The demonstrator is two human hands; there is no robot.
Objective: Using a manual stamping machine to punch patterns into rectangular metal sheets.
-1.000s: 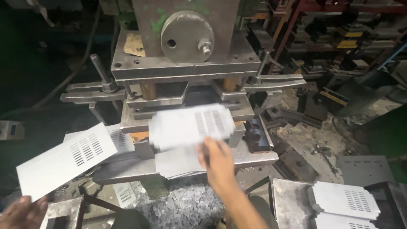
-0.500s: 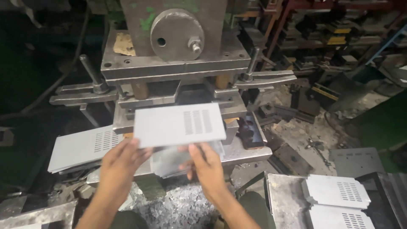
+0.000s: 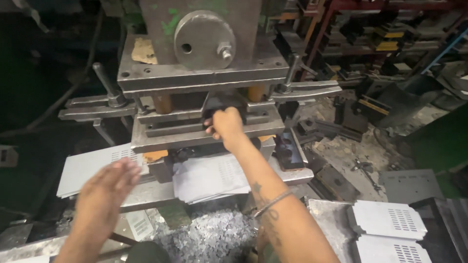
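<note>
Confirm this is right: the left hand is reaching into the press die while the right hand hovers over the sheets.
Not right: the hands are swapped. In the head view the right hand reaches into the press die, and the left hand hovers open near the perforated sheets.

Two hands show: the left hand (image 3: 108,187) at seven o'clock and the right hand (image 3: 225,124) near centre. One press machine (image 3: 202,78) fills twelve o'clock, bearing one round steel disc (image 3: 204,33). Two clamp arms jut from it, one left clamp arm (image 3: 95,108) at nine o'clock and one right clamp arm (image 3: 307,90) at two o'clock. Two finished vented plates (image 3: 390,219) lie stacked at five o'clock. One pile of metal chips (image 3: 209,238) sits at six o'clock.
</note>
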